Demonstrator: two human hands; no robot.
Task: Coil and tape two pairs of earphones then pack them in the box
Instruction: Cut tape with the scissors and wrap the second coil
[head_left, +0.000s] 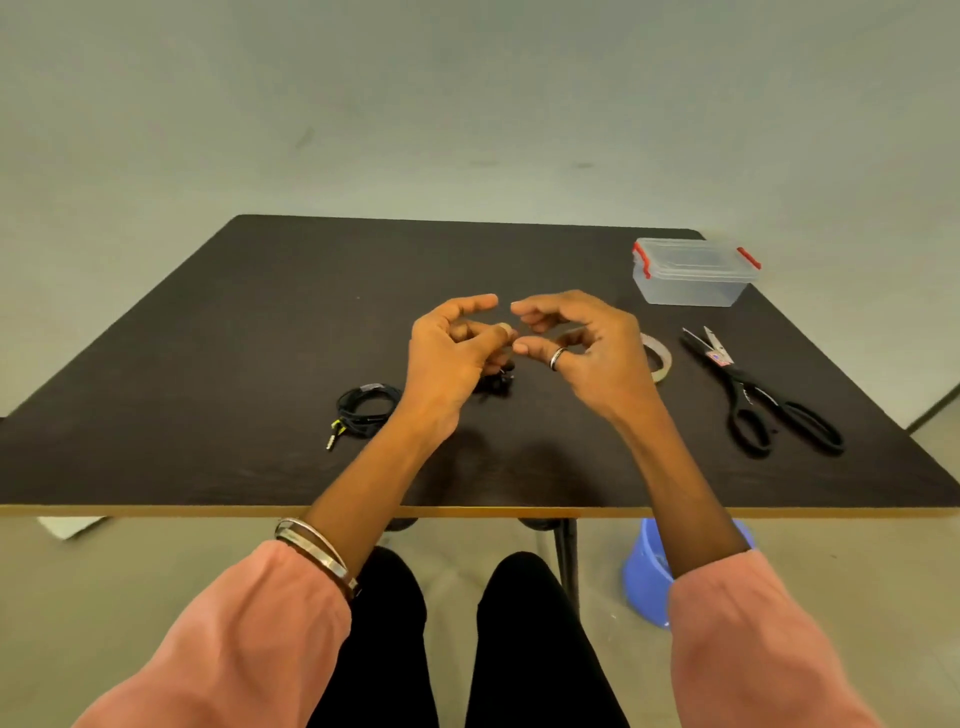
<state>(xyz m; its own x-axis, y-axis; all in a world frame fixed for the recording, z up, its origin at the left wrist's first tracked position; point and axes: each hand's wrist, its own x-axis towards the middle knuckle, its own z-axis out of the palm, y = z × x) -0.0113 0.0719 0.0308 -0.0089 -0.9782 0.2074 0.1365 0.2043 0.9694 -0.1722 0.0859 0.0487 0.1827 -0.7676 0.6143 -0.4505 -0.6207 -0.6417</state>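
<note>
Dark table (260, 338), two earphone coils (366, 408), one box (691, 273)

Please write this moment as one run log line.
left hand grips second earphones | right hand raised, hold unclear | first earphones coiled on table | box closed

Two hands are up over the dark table (208, 338), fingers bent, tips close together. The left hand (452, 353) hides part of a black earphone bundle (496, 382). A coiled pair (363, 408) lies left; tape roll (657, 358), scissors (753, 389), shut box (693, 271) right
</note>
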